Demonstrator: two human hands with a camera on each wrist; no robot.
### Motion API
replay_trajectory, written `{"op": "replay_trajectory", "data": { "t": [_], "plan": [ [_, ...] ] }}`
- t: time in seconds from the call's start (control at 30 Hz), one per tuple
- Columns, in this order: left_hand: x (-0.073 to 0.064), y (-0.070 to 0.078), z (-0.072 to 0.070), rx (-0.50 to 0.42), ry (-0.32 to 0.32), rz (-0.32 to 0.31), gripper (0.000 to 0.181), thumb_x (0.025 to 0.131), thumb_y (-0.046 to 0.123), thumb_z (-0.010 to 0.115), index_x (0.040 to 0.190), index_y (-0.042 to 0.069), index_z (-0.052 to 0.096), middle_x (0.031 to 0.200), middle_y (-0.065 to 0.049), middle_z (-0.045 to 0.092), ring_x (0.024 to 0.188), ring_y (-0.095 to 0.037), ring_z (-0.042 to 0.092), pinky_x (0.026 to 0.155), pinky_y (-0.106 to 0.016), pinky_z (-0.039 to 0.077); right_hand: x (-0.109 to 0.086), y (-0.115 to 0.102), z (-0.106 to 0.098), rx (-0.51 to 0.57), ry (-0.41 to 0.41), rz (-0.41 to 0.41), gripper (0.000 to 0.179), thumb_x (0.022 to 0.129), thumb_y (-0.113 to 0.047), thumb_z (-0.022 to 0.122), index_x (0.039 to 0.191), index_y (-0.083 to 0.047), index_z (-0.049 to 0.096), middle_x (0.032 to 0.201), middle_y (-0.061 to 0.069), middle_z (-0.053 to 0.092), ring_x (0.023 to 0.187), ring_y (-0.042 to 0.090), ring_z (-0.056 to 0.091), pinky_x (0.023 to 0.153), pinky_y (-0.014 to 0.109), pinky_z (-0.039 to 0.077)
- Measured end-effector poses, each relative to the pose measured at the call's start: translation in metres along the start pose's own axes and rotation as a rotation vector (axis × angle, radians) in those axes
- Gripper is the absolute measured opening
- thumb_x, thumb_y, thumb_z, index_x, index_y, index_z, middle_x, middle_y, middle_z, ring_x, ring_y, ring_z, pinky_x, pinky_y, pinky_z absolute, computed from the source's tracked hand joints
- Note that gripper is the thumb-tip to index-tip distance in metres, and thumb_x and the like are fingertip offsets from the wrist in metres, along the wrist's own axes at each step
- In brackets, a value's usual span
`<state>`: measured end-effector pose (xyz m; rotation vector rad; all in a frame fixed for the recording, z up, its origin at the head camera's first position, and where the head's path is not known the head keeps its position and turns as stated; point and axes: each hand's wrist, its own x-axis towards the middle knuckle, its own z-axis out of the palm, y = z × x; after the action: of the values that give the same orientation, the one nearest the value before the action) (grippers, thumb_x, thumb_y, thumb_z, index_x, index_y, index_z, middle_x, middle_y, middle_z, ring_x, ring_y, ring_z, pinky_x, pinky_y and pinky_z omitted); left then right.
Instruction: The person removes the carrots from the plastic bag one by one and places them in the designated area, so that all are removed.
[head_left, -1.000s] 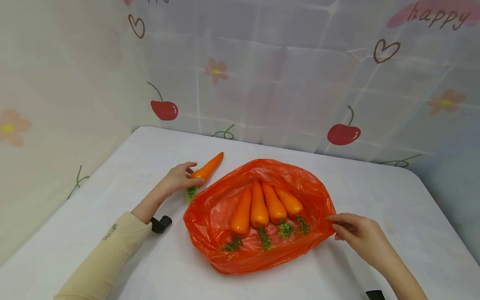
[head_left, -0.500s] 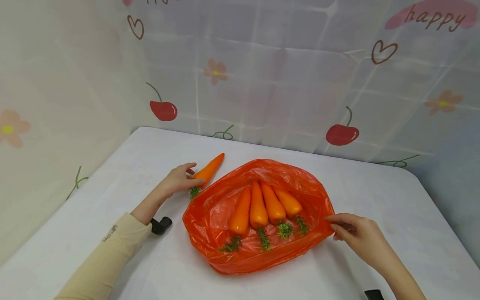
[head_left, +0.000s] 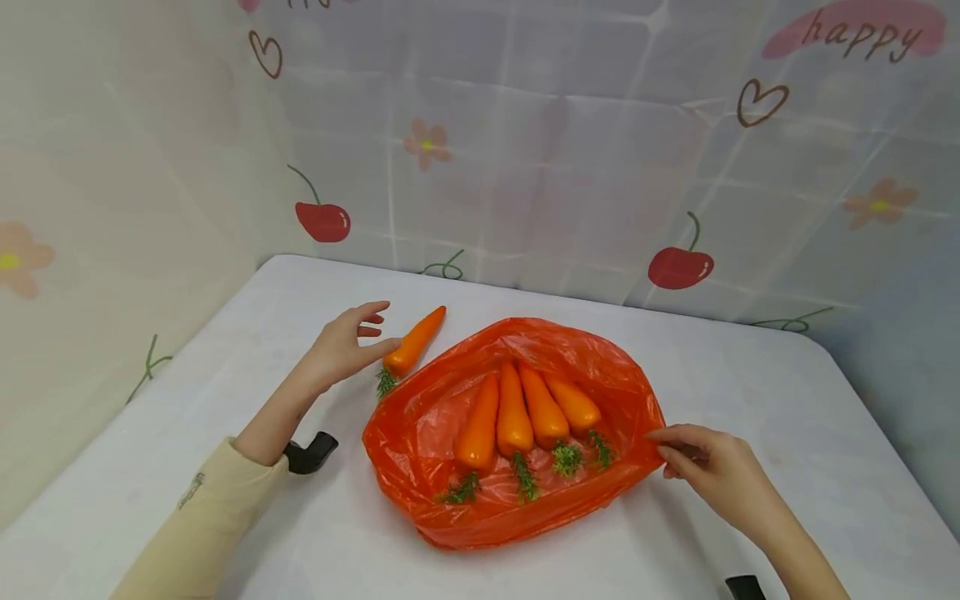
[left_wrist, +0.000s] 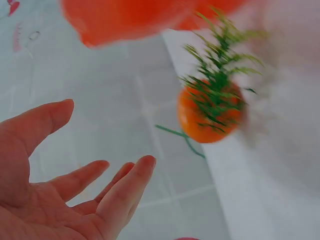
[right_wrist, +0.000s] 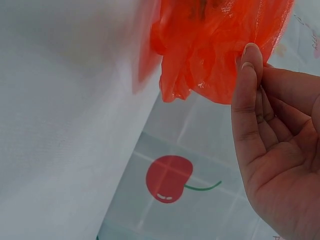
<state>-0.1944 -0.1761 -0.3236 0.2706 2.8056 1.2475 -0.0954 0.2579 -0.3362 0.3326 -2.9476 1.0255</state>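
A red plastic bag (head_left: pixel 442 525) lies spread wide on the table, with several carrots (head_left: pixel 514 417) side by side inside it, their green tops toward the near edge. Left of the bag, a loose carrot (head_left: pixel 415 342) rests on the table with its tip pointing away. Beside that carrot is my left hand (head_left: pixel 341 346), thumb and fingers spread. In the left wrist view this hand (left_wrist: pixel 75 195) holds nothing, apart from the carrot's leafy end (left_wrist: pixel 210 110). My right hand (head_left: pixel 716 471) pinches the bag's right rim between thumb and fingers, as the right wrist view also shows.
The white table (head_left: pixel 315 533) reaches back to a patterned curtain (head_left: pixel 510 192) with cherries and flowers. A black wrist mount (head_left: pixel 311 452) sticks out by the left wrist, another (head_left: pixel 745 587) by the right.
My left hand has come off the loose carrot, drawing back to the left and spreading its fingers. The carrot lies almost where it was. My right hand keeps pinching the bag.
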Motion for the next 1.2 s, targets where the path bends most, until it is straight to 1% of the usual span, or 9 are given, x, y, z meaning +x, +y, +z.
{"op": "replay_trajectory", "data": {
  "t": [0.13,0.3,0.43,0.5,0.63,0.73,0.87,0.97,1.2],
  "plan": [
    [-0.014,0.019,0.0,-0.018,0.027,0.058,0.066,0.088,0.018,0.065,0.144,0.005,0.033,0.13,-0.02,0.045,0.117,-0.036,0.047,0.084,-0.046,0.048,0.004,0.0,0.0,0.004,0.003,-0.029,0.02,0.082,0.005,0.067,0.101,0.002,0.069,0.091,0.009,0.066,0.063,0.008,0.061,0.06,0.026,0.054],
    [-0.03,0.047,0.01,-0.029,0.033,0.158,0.065,0.086,0.015,0.068,0.143,0.008,0.037,0.126,-0.015,0.048,0.113,-0.033,0.049,0.086,-0.046,0.046,0.006,0.001,0.001,0.013,-0.008,-0.021,0.02,0.082,0.004,0.067,0.102,0.002,0.068,0.092,0.01,0.066,0.064,0.008,0.061,0.06,0.027,0.054],
    [-0.04,0.06,0.024,-0.028,-0.008,0.244,0.064,0.085,0.017,0.071,0.14,0.008,0.042,0.123,-0.012,0.051,0.109,-0.028,0.051,0.085,-0.042,0.048,0.006,0.001,0.0,0.012,-0.008,-0.025,0.02,0.082,0.005,0.067,0.103,0.003,0.068,0.092,0.01,0.066,0.063,0.009,0.062,0.06,0.027,0.054],
    [-0.042,0.063,0.032,-0.017,-0.039,0.268,0.063,0.084,0.02,0.072,0.139,0.009,0.044,0.123,-0.01,0.052,0.107,-0.025,0.052,0.084,-0.04,0.049,0.006,0.001,0.0,0.011,-0.009,-0.027,0.02,0.083,0.004,0.067,0.103,0.003,0.068,0.092,0.01,0.066,0.063,0.009,0.061,0.06,0.027,0.054],
    [-0.044,0.062,0.051,0.03,-0.128,0.269,0.06,0.085,0.027,0.071,0.137,0.011,0.047,0.125,-0.007,0.052,0.105,-0.021,0.052,0.082,-0.038,0.049,0.006,0.001,-0.001,0.009,-0.012,-0.018,0.02,0.083,0.004,0.067,0.103,0.003,0.068,0.092,0.01,0.066,0.063,0.009,0.061,0.06,0.027,0.054],
    [-0.044,0.058,0.066,0.081,-0.213,0.261,0.064,0.084,0.029,0.072,0.139,0.011,0.044,0.124,-0.008,0.051,0.103,-0.021,0.052,0.081,-0.036,0.048,0.006,0.001,-0.001,0.003,-0.016,-0.01,0.02,0.083,0.004,0.066,0.103,0.002,0.068,0.092,0.01,0.066,0.064,0.009,0.061,0.06,0.027,0.054],
    [-0.045,0.053,0.083,0.149,-0.314,0.229,0.074,0.08,0.034,0.074,0.142,0.012,0.04,0.131,-0.012,0.044,0.113,-0.025,0.047,0.089,-0.042,0.045,0.006,0.001,-0.001,-0.002,-0.018,-0.012,0.02,0.083,0.003,0.066,0.103,0.002,0.068,0.091,0.009,0.066,0.064,0.01,0.061,0.06,0.026,0.054],
    [-0.045,0.05,0.093,0.176,-0.346,0.209,0.078,0.079,0.038,0.075,0.143,0.013,0.039,0.137,-0.013,0.039,0.121,-0.027,0.041,0.093,-0.046,0.041,0.004,0.002,0.0,0.001,-0.017,-0.016,0.02,0.083,0.003,0.067,0.103,0.003,0.068,0.091,0.01,0.066,0.063,0.009,0.061,0.059,0.026,0.053],
    [-0.046,0.046,0.105,0.182,-0.346,0.19,0.079,0.08,0.04,0.073,0.144,0.011,0.037,0.136,-0.017,0.035,0.114,-0.028,0.046,0.093,-0.045,0.042,0.003,0.002,0.0,-0.01,-0.032,0.007,0.021,0.083,0.003,0.066,0.104,0.002,0.068,0.091,0.009,0.066,0.064,0.009,0.06,0.06,0.027,0.054]
  ]
}}
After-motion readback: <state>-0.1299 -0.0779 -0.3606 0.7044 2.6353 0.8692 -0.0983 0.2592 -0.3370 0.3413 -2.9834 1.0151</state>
